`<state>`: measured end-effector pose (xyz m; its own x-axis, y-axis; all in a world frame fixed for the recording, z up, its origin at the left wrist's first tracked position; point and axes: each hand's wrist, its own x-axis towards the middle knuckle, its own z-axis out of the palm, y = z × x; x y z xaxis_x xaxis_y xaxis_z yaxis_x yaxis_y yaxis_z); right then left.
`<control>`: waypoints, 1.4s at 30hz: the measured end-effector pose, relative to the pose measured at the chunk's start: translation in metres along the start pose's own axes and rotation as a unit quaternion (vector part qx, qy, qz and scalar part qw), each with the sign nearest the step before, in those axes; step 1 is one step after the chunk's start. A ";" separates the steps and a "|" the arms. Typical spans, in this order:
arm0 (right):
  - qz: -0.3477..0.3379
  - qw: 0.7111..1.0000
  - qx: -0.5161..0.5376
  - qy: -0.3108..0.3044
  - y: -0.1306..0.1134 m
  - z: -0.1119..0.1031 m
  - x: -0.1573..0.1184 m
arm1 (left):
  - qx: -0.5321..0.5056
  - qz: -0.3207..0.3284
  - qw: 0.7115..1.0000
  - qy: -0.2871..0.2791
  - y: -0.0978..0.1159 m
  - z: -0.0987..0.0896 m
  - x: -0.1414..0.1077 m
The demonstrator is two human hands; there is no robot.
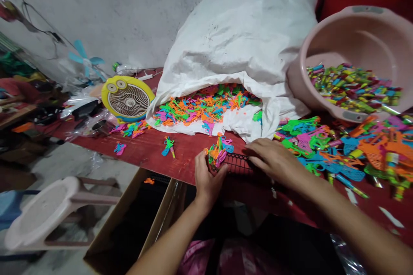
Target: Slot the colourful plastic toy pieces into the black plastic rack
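Observation:
A narrow black plastic grid lies at the table's front edge between my two hands. Its left end carries a cluster of orange, green, pink and blue plastic toy pieces. My left hand is closed around this end, thumb and fingers against the pieces. My right hand grips the grid's right end from above, its fingertips partly hidden. Just behind, a big white sack lies open, with many similar toy pieces spilling from its mouth.
At right, a tilted pink tub holds small colourful tubes; toy guns are heaped before it. A yellow fan stands at left. Below are a cardboard box and a stool. One toy lies on the red table.

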<state>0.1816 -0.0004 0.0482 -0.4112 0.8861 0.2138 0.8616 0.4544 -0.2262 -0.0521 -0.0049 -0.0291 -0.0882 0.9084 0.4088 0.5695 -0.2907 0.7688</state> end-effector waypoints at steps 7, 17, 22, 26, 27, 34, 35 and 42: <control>0.071 0.996 -0.025 -0.057 -0.019 0.039 0.052 | -0.084 -0.019 0.991 -0.100 -0.021 -0.012 0.021; 0.044 0.999 -0.016 0.024 -0.024 0.037 0.045 | -0.148 0.025 0.966 -0.212 -0.041 -0.018 0.057; 0.031 0.978 0.187 0.090 -0.047 0.045 0.027 | -0.109 0.019 0.975 -0.194 -0.037 -0.013 0.055; 0.093 0.941 0.314 0.082 -0.075 0.059 0.028 | -0.033 0.019 0.986 -0.160 -0.035 -0.010 0.052; 0.106 0.939 0.313 0.092 -0.080 0.064 0.031 | -0.021 0.024 0.987 -0.158 -0.034 -0.010 0.052; 0.091 0.927 0.340 0.128 -0.074 0.074 0.037 | -0.022 0.054 0.983 -0.175 -0.039 -0.028 0.045; 0.086 0.926 0.346 0.124 -0.069 0.072 0.035 | -0.024 0.057 0.983 -0.175 -0.041 -0.031 0.042; 0.049 0.951 0.267 0.146 -0.054 0.055 0.029 | -0.055 0.055 0.991 -0.107 -0.042 -0.039 0.027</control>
<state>0.1069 0.0061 0.0140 -0.1704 0.8988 0.4039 0.5851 0.4221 -0.6925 -0.1101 0.0203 -0.0314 0.1522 0.9087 0.3888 0.4718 -0.4125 0.7793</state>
